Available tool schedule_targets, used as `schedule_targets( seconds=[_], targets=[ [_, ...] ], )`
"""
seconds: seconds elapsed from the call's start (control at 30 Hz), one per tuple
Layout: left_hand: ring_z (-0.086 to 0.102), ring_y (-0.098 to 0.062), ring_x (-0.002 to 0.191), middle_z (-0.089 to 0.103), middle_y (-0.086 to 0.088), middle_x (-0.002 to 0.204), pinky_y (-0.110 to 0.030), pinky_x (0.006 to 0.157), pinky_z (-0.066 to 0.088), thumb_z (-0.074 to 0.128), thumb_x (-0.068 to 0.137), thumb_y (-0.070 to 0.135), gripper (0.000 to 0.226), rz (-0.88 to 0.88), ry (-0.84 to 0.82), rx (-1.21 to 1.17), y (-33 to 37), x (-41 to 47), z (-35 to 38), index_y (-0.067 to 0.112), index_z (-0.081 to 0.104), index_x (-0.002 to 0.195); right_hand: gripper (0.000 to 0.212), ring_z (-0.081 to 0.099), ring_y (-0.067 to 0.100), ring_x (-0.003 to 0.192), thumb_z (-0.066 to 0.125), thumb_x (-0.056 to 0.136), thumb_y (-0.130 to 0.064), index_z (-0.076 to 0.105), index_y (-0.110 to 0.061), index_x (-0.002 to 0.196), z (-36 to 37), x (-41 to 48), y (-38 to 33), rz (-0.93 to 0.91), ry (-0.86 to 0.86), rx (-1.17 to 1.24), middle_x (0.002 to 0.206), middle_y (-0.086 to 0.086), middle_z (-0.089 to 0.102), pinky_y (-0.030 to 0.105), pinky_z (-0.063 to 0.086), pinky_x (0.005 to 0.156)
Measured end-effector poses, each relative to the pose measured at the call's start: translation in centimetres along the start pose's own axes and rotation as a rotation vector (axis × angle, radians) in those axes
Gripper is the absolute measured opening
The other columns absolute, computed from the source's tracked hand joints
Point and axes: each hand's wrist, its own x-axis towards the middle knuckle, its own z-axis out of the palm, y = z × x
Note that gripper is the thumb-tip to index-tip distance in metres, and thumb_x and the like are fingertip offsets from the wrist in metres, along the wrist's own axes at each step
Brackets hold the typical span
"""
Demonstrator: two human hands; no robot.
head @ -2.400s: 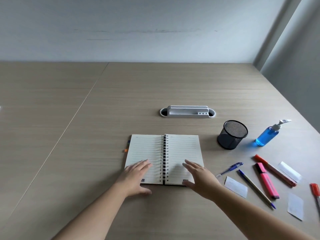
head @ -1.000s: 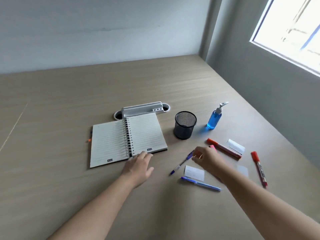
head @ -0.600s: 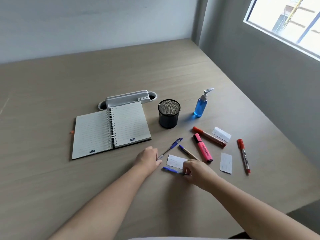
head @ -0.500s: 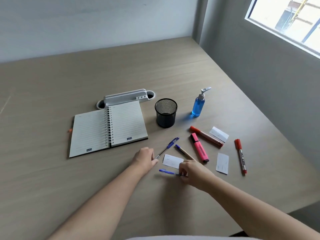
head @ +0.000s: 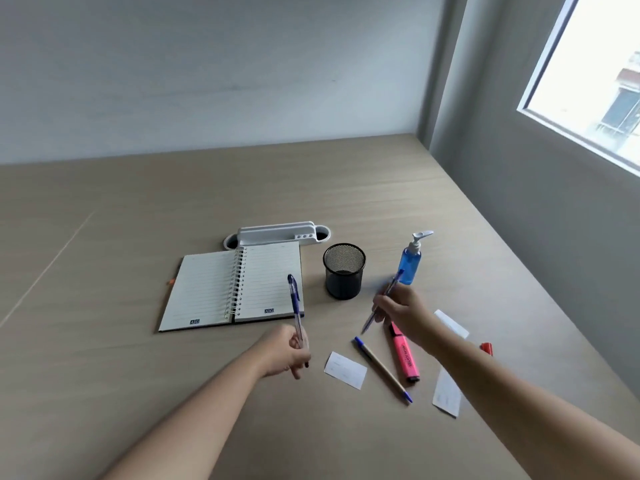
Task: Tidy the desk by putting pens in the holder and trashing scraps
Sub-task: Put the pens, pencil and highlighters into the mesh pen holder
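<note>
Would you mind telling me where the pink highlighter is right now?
The pink highlighter lies flat on the desk, right of centre, partly under the right hand, beside the tan pen.

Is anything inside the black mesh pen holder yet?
The mesh pen holder looks empty as far as its opening shows; the very bottom is dim. Left hand and right hand each hold a pen outside it.

Black mesh holder (head: 344,271); blue bottle (head: 409,266); pink highlighter (head: 404,355); white scraps (head: 345,370); lined white notebook (head: 232,285).
</note>
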Motion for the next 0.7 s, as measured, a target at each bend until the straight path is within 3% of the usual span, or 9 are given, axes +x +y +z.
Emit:
schedule_targets(
  seconds=[0.1, 0.2, 0.3, 0.33, 0.47, 0.63, 0.7],
  targets=[
    [0.063, -0.014, 0.047, 0.066, 0.002, 0.053, -0.016, 0.050, 0.048, 0.054, 0.082, 0.010, 0.018, 0.109, 0.135, -0.050, 4.1, 1.5, -2.8, 0.016, 0.053, 0.065, 0.024, 0.061, 0.027, 0.062, 0.049, 0.086, -0.027, 0.057, -0.023, 0.064, -0.7, 4.1, -4.2, -0.077, 0.052, 0.012, 0.055, -0.004, 0.064, 0.032, 0.045, 0.056],
    [0.065, -0.017, 0.051, 0.072, -0.012, 0.070, -0.021, 0.052, 0.047, 0.056, 0.085, 0.018, 0.019, 0.192, 0.278, -0.088, 7.5, 4.1, -5.8, 0.017, 0.058, 0.067, 0.022, 0.057, 0.011, 0.052, 0.051, 0.091, -0.016, 0.053, -0.021, 0.069, -0.9, 7.4, -7.9, -0.144, 0.112, -0.084, 0.060, 0.000, 0.063, 0.031, 0.045, 0.059],
    [0.066, -0.016, 0.056, 0.071, -0.006, 0.071, -0.020, 0.059, 0.051, 0.063, 0.083, 0.018, 0.007, 0.239, 0.391, -0.110, 9.9, 6.8, -7.3, 0.017, 0.060, 0.077, 0.011, 0.054, 0.008, 0.048, 0.057, 0.085, -0.013, 0.056, -0.015, 0.075, -0.8, 9.9, -9.2, -0.151, 0.122, -0.248, 0.069, 0.009, 0.068, 0.028, 0.044, 0.057],
    [0.066, -0.017, 0.058, 0.071, -0.006, 0.072, -0.021, 0.061, 0.051, 0.065, 0.082, 0.018, 0.006, 0.245, 0.398, -0.111, 10.3, 7.8, -7.5, 0.016, 0.061, 0.078, 0.007, 0.055, 0.006, 0.048, 0.058, 0.084, -0.012, 0.057, -0.015, 0.077, -0.6, 10.7, -9.2, -0.136, 0.110, -0.292, 0.070, 0.009, 0.069, 0.027, 0.043, 0.055],
    [0.064, -0.014, 0.057, 0.069, -0.005, 0.070, -0.021, 0.060, 0.049, 0.068, 0.080, 0.016, 0.007, 0.224, 0.354, -0.130, 10.5, 10.6, -7.4, 0.016, 0.061, 0.078, 0.003, 0.065, 0.026, 0.071, 0.063, 0.076, -0.012, 0.064, -0.013, 0.079, 0.3, 13.3, -8.1, -0.076, 0.021, -0.423, 0.076, 0.012, 0.072, 0.032, 0.049, 0.061],
    [0.063, -0.019, 0.064, 0.063, 0.001, 0.067, -0.026, 0.062, 0.049, 0.069, 0.079, 0.021, 0.008, 0.189, 0.348, -0.192, 10.1, 13.4, -8.1, 0.020, 0.062, 0.076, 0.004, 0.058, 0.016, 0.061, 0.067, 0.073, -0.014, 0.065, -0.016, 0.076, 1.0, 15.1, -7.7, -0.052, -0.045, -0.486, 0.068, 0.005, 0.068, 0.023, 0.043, 0.054],
    [0.059, -0.017, 0.061, 0.058, 0.004, 0.060, -0.028, 0.065, 0.049, 0.070, 0.077, 0.022, 0.016, 0.200, 0.371, -0.164, 9.8, 14.3, -8.1, 0.022, 0.058, 0.068, 0.007, 0.054, 0.007, 0.053, 0.068, 0.074, -0.012, 0.065, -0.017, 0.078, 1.0, 15.3, -7.3, -0.054, -0.058, -0.485, 0.066, 0.001, 0.065, 0.009, 0.038, 0.043]
  ],
)
